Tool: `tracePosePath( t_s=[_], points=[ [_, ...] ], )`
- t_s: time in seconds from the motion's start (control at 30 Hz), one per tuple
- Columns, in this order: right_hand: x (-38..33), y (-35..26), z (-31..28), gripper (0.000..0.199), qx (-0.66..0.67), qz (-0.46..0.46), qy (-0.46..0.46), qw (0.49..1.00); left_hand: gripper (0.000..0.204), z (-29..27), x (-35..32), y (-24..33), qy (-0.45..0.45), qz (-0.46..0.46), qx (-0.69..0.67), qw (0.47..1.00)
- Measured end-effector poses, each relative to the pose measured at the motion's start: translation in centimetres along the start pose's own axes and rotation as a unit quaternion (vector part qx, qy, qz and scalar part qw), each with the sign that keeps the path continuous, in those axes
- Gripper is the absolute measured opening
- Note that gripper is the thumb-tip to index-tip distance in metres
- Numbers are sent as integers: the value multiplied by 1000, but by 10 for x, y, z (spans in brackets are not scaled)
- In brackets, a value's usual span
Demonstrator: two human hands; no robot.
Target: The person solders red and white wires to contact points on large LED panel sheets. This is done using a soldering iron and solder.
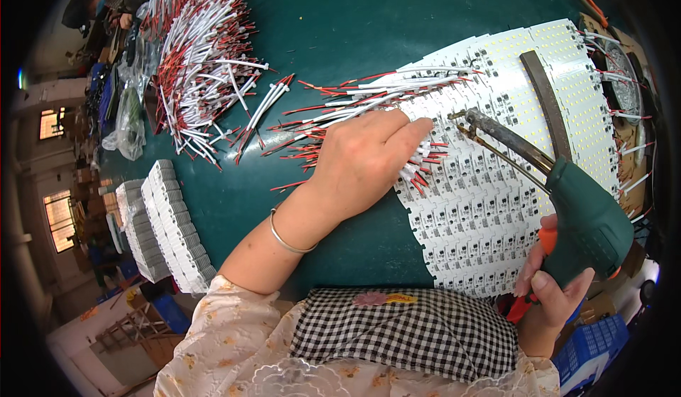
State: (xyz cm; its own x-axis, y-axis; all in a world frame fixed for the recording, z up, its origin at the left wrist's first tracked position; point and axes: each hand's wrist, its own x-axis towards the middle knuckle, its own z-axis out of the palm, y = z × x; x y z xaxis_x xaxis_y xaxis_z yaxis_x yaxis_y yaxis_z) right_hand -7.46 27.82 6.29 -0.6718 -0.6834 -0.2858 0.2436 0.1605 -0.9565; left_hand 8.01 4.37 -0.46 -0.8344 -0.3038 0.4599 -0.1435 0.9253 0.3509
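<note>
Soldering gun (567,205), gripped in the closed right hand (550,290), aims its tip at the white LED boards (511,184) fanned across the green counter (340,35), while the left hand (369,159) presses red-and-white wire leads (418,170) flat with fingers together, steadying them.

- One camera only, worn on the person's head, looking steeply down at the green table (333,21), quite near.
- Wide fisheye lens; straight edges bend toward the dark rim.
</note>
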Motion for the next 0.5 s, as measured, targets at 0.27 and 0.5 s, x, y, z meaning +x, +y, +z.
tracePosePath(
  t_s=[0.27, 0.5],
  points=[
    [-10, 0, -3, 66, 16, -5, 28, 999, 25, 1, 6, -8, -6, 55, -56, 997],
    [-16, -7, -10, 55, 16, 101, -39, 994, 23, 0, 3, -5, -17, 57, -27, 998]
  ],
)
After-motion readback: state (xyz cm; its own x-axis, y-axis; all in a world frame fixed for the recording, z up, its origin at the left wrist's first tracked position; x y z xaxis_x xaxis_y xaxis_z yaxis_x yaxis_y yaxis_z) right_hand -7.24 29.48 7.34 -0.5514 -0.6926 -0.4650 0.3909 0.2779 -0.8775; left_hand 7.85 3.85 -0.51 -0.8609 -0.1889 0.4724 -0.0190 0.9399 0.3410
